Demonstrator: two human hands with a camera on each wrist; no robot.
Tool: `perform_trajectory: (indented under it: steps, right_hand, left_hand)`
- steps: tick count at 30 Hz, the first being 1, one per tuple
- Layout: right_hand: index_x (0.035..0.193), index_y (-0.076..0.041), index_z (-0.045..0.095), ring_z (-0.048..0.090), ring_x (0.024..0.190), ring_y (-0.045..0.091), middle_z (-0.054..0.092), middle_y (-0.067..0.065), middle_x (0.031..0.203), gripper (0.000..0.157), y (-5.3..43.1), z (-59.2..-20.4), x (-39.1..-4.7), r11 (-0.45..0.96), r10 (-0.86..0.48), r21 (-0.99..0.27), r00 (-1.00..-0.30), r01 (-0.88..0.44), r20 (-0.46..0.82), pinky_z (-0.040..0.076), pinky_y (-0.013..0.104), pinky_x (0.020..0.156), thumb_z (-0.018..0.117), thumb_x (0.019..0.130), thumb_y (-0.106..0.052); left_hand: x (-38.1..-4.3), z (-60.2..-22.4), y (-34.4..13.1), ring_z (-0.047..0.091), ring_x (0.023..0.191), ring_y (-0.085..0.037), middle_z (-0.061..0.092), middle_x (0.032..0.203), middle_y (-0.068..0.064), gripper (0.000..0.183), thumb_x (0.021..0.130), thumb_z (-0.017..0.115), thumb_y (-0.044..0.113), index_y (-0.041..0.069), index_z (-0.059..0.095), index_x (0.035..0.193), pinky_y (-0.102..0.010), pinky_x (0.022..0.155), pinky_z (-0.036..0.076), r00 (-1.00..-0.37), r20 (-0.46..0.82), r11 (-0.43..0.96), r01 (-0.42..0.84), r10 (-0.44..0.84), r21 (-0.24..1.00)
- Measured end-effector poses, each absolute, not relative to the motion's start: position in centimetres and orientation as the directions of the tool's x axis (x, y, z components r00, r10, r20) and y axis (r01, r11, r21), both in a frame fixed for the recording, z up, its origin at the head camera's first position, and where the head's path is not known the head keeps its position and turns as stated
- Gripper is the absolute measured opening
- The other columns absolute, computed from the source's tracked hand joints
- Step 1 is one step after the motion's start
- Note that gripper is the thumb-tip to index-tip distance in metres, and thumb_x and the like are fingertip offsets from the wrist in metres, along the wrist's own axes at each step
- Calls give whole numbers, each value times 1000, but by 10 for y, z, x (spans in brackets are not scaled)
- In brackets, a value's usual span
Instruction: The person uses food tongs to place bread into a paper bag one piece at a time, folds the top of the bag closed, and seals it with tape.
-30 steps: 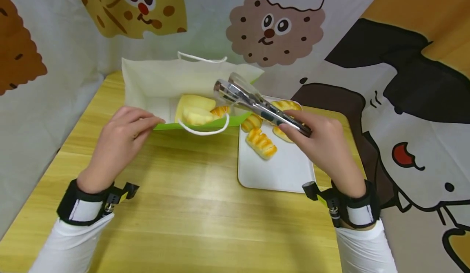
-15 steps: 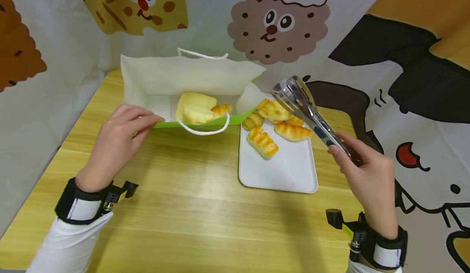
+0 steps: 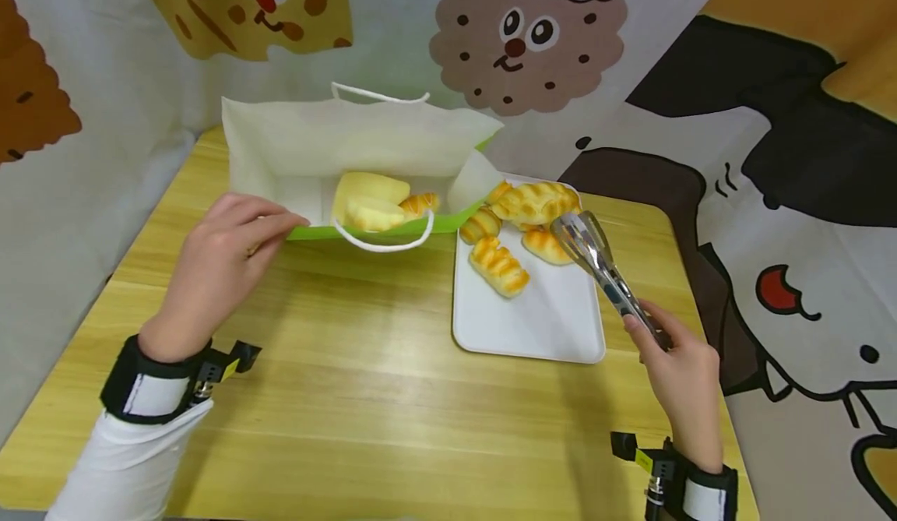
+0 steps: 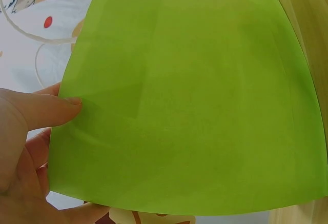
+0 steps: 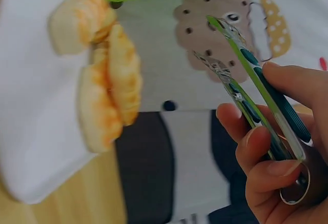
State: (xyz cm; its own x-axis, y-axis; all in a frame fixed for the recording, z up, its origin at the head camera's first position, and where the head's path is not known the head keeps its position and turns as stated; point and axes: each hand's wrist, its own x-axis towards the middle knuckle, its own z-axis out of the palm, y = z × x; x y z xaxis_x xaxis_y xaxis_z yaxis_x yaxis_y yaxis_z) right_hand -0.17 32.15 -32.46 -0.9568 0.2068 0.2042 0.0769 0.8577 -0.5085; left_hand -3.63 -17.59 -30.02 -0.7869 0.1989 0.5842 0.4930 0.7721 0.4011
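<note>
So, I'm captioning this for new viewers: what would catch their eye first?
Probably the cartoon faces on the backdrop. Then, on the table, the open green bag, pinched by the left hand. Last, the shiny tongs in the right hand, near the bread on the white tray.

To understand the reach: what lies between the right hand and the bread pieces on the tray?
The metal tongs: the head view shows them running from the right hand toward the bread pieces on the white tray.

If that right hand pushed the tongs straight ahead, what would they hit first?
Probably the large upper bread on the white tray, though the tongs in the right hand may pass above it; height is unclear.
</note>
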Motion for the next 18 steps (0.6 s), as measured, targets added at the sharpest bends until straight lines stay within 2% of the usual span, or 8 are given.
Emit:
perform_trajectory:
  steps: [8, 18]
  right_hand:
    - [121, -12, 64, 54, 54, 18, 71, 7, 84, 54, 329, -373, -6, 836, 184, -523, -983, 166, -19, 36, 26, 40, 54, 90, -54]
    - [117, -14, 66, 57, 54, 21, 71, 7, 83, 55, 335, -410, -8, 775, 183, -580, -967, 251, -174, 35, 27, 43, 50, 89, -59]
  left_hand:
    - [-36, -301, -176, 53, 92, -28, 69, 94, -14, 26, 75, 71, -12, 1, 75, 97, -43, 74, 48, -795, 573, 780, 482, 199, 398]
    - [-39, -300, -177, 53, 93, -29, 69, 94, -14, 25, 76, 70, -12, 1, 75, 97, -42, 76, 47, -790, 579, 777, 490, 204, 395]
